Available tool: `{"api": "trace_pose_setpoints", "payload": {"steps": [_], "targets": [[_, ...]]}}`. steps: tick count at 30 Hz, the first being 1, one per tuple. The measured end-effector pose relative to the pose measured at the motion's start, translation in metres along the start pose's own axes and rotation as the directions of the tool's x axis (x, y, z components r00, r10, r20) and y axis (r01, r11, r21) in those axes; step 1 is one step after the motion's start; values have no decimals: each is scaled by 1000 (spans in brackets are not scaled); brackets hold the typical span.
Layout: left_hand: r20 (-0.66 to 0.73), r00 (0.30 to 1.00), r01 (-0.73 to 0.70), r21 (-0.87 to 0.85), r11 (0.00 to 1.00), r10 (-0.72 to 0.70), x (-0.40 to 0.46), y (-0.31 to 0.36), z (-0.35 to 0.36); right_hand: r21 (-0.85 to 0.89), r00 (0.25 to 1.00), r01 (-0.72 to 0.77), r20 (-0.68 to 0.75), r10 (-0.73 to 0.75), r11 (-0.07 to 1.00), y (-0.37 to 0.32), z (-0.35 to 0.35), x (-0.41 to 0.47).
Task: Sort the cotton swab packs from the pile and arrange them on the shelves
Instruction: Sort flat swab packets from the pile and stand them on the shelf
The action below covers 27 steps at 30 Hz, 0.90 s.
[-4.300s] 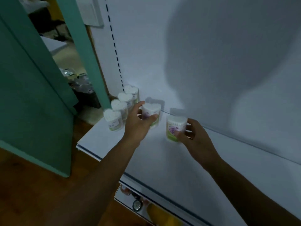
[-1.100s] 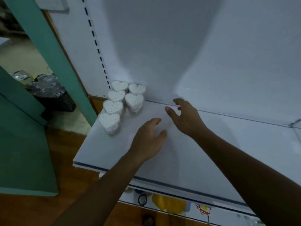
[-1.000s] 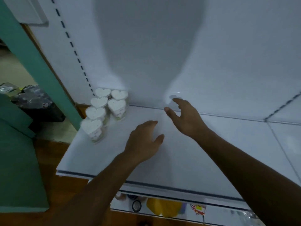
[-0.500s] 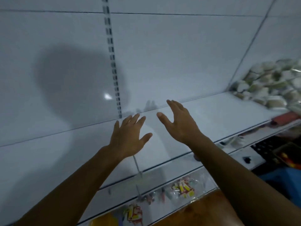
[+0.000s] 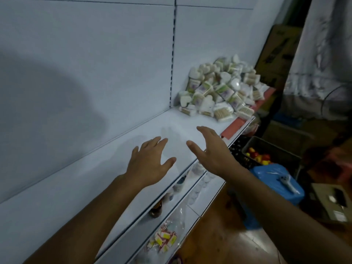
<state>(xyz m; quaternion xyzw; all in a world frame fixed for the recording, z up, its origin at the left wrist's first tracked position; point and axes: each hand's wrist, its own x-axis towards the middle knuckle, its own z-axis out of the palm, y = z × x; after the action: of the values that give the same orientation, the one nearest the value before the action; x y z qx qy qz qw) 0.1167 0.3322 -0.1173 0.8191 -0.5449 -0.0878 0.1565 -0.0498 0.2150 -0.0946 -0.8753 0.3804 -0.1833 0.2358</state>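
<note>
Both hands have left the small group of heart-topped packs stood at the left end of the shelf, and the view has swung right along the white metal shelf (image 5: 95, 180) to the heaped pile of cotton swab packs (image 5: 219, 92) at its far right end. Where each hand held a pack a few seconds ago, neither holds anything now. By my reading, one delivery is finished and the reach for the next packs has begun.

The left hand (image 5: 148, 162) hovers palm-down over the bare shelf, its fingers spread wide and straight. The right hand (image 5: 211, 149) is just beside it, nearer the pile, fingers loosely open and thumb apart. Both are well short of the pile.

The pile mixes white heart-shaped tubs with green and purple labels and clear packs showing wooden sticks; they overlap too much to count, though there are clearly dozens. It lies against the white back panel (image 5: 76, 63), partly on a red strip at the shelf's front edge.

Counted: two hands, one pile, one shelf in use, with lower shelves below carrying small wrapped goods (image 5: 163, 241) and a dark bottle (image 5: 156, 210).
</note>
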Motion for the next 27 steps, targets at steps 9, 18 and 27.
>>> {"api": "trace_pose_setpoints", "payload": {"steps": [9, 18, 27], "targets": [[21, 991, -132, -103, 986, 135, 180, 62, 25, -86, 987, -157, -40, 154, 984, 92, -48, 122], [62, 993, -92, -163, 982, 103, 258, 102, 58, -143, 973, -229, -25, 228, 963, 182, -49, 199], [43, 993, 118, -171, 978, -112, 286, 151, 94, -243, 987, 82, 152, -45, 967, 235, -33, 244]]}}
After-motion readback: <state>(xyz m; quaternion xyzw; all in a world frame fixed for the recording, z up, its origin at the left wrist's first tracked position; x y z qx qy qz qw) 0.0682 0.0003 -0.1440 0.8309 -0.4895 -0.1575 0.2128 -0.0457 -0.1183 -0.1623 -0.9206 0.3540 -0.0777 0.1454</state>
